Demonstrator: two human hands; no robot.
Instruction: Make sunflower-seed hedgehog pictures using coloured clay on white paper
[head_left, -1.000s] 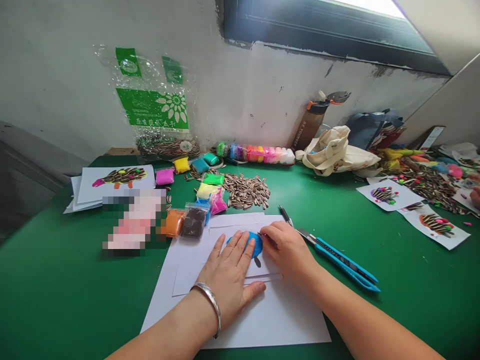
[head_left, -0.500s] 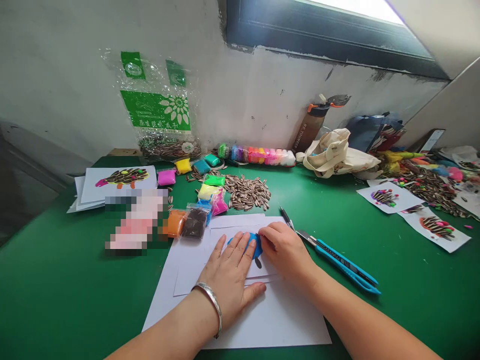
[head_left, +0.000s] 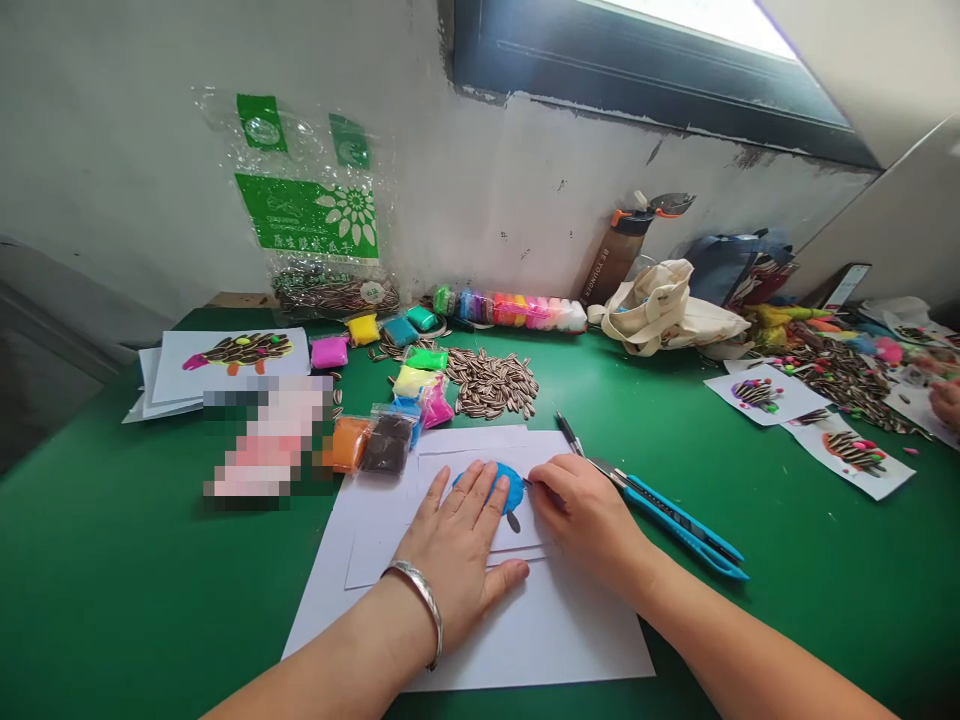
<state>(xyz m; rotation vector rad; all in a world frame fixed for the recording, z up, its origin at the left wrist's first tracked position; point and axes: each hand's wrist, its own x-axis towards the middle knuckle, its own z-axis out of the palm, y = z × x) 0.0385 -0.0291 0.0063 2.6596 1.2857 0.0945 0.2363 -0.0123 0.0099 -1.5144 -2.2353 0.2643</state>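
My left hand (head_left: pixel 457 535) lies flat with fingers stretched over a blue clay shape (head_left: pixel 514 488) stuck on a white sheet (head_left: pixel 465 565). A silver bracelet circles that wrist. Just below the shape's lower right edge sits a dark oval piece (head_left: pixel 514 522). At the right edge of the blue clay, my right hand (head_left: pixel 589 510) is closed in a pinch. A small dark piece (head_left: pixel 528 482) shows at its fingertips; whether it is clay or a seed is unclear. Part of the blue shape is hidden under my left fingers.
Clay packets, including a brown one (head_left: pixel 388 443), lie beyond the paper beside loose sunflower seeds (head_left: pixel 495 384). A blue utility knife (head_left: pixel 675 522) and a pen (head_left: pixel 568 432) rest at right. A seed-decorated picture (head_left: pixel 244 350) tops papers at left. Another person's hand (head_left: pixel 946 402) shows at far right.
My right hand has drawn slightly right, away from the blue clay, so more of its edge shows. My left hand stays on the shape. Another person's hand has appeared at the right edge.
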